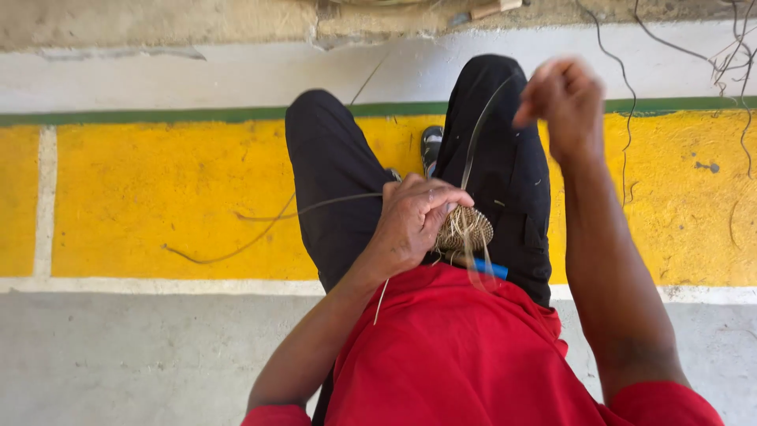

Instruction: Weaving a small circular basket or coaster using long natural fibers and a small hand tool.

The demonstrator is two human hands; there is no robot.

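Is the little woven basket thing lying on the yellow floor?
No, the left hand holds the small woven piece over the person's lap.

A yellow painted floor band (158,197) with a green stripe (158,115) lies beside grey concrete (142,355).

Bright even daylight, soft shadows; raised right hand (564,99) motion-blurred, rest sharp; slight wide-angle bend.

L hand (414,221) gripping woven disc (467,229), R hand (561,99) w/ strand (477,134).
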